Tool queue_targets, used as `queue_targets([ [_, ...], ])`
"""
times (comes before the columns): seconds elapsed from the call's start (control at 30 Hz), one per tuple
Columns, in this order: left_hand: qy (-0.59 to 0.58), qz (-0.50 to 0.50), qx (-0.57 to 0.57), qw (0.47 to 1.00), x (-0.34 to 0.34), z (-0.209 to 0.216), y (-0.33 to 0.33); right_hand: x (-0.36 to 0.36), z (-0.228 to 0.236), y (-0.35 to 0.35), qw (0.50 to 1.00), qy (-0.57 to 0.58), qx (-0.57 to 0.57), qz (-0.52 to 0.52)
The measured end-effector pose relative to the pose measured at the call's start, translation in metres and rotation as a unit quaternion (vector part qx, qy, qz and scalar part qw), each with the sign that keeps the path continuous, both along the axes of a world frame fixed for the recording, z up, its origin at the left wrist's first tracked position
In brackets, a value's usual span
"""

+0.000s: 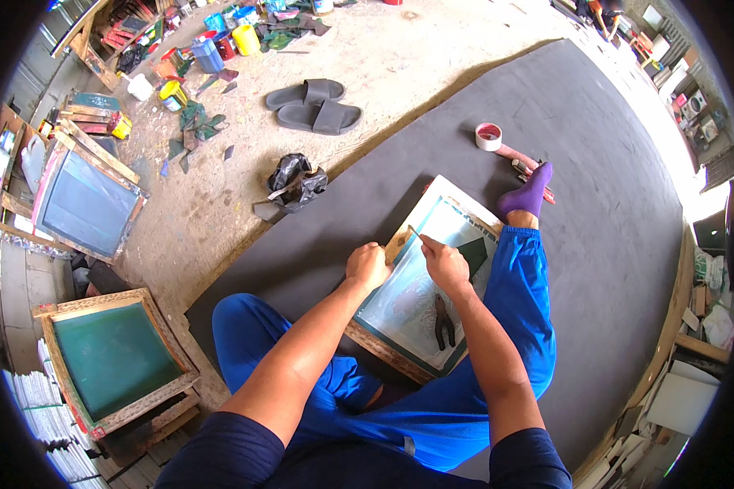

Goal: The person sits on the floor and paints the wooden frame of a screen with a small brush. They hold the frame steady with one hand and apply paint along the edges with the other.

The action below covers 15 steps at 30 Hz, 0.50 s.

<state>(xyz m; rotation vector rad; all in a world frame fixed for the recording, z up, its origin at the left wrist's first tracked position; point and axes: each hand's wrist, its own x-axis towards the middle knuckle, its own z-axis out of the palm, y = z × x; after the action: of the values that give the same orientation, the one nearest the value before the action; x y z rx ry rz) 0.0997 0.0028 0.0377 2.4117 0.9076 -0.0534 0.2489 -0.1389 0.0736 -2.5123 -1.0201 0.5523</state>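
Note:
A wooden-edged screen frame [440, 186] with pale blue-white mesh lies tilted across my lap and the dark sheet. My left hand [369, 265] is closed at its left wooden edge. My right hand [446, 266] is closed over the mesh around a thin stick-like tool; its tip [415, 233] points toward the left edge, and its kind cannot be made out. A pair of dark-handled pliers [443, 324] rests on the mesh beside my right forearm. Past my right hand lies a dark green flat piece [475, 253], partly hidden by the hand.
The dark sheet [603, 163] holds a tape roll [488, 137] and a red-handled tool [549, 196] by my purple-socked foot [527, 192]. Beyond its left edge are a black plastic bag [298, 183] and slides [320, 116]. Other screen frames [118, 363] stand left; paint buckets [208, 55] stand far left.

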Motion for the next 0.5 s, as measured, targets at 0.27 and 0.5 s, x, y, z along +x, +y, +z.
queue_targets([
  [0.27,0.011,-0.005,0.016,1.0,0.0,0.0,0.0,0.0,0.011,0.006,0.998,-0.018,-0.043,0.033],
  [0.5,0.014,-0.024,0.015,1.0,0.003,0.003,-0.002,-0.001,0.005,0.012,0.998,0.017,-0.062,0.014],
])
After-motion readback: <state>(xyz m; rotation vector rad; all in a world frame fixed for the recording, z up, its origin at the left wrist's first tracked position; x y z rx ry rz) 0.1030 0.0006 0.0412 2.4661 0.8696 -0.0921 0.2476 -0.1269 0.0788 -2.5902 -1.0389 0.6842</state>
